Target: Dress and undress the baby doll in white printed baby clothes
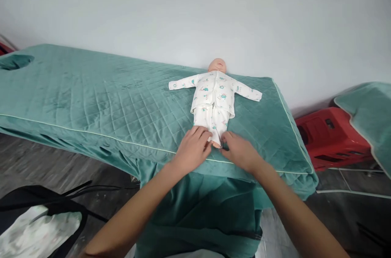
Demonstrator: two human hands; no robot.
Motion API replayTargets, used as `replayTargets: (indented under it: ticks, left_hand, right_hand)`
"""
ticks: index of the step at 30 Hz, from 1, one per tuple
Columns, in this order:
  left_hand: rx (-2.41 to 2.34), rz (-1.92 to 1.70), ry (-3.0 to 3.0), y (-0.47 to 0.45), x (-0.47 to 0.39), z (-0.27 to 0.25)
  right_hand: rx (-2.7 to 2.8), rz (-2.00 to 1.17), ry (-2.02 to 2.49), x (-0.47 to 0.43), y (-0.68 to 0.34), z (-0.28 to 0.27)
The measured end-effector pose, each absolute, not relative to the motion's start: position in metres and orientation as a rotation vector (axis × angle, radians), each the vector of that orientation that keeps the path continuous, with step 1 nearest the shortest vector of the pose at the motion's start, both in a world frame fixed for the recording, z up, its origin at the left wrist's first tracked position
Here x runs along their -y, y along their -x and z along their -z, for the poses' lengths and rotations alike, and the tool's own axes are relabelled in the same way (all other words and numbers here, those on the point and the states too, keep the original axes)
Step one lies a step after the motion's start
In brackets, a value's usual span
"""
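Note:
A baby doll (218, 65) lies on its back on a green quilted bed, its head toward the wall. It wears a white printed jacket (214, 89) with both sleeves spread out to the sides. Matching baby trousers (210, 117) cover its legs, and a bit of bare foot (216, 144) shows at a cuff. My left hand (192, 149) has its fingers curled onto the left trouser leg near the hem. On the other side, my right hand (240, 150) pinches the cuff edge between thumb and fingers. The fingertips partly hide both hems.
The green bed cover (128, 103) reaches from the wall to just before me, with a face hole (16, 62) at the far left. A red plastic stool (334, 138) stands off the right end. White printed cloth (39, 231) lies on a black seat, lower left.

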State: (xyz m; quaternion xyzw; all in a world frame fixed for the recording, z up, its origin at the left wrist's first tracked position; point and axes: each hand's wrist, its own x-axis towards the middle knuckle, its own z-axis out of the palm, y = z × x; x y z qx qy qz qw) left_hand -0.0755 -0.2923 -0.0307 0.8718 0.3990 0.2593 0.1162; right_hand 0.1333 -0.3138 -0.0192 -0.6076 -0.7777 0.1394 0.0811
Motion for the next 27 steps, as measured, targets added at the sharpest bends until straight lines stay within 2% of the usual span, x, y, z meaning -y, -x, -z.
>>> replayTargets:
  ticks: [4, 9, 19, 23, 27]
  left_hand:
    - [-1.198, -0.558, -2.703, 0.065, 0.291, 0.028]
    - [-1.228, -0.475, -2.769, 0.063, 0.287, 0.035]
    - [-1.154, -0.913, -2.521, 0.064, 0.289, 0.032]
    - [-1.058, -0.895, -2.598, 0.069, 0.296, 0.033]
    - [-0.932, -0.876, -2.594, 0.084, 0.292, 0.036]
  right_hand:
    - [2.226, -0.448, 1.881, 0.318, -0.123, 0.034]
    - [2.096, -0.505, 1.802, 0.324, -0.119, 0.044]
    - [2.056, -0.344, 1.661, 0.341, -0.132, 0.026]
    - [2.191, -0.267, 1.671, 0.347, -0.130, 0.035]
    - [2.260, -0.458, 1.669, 0.343, -0.138, 0.039]
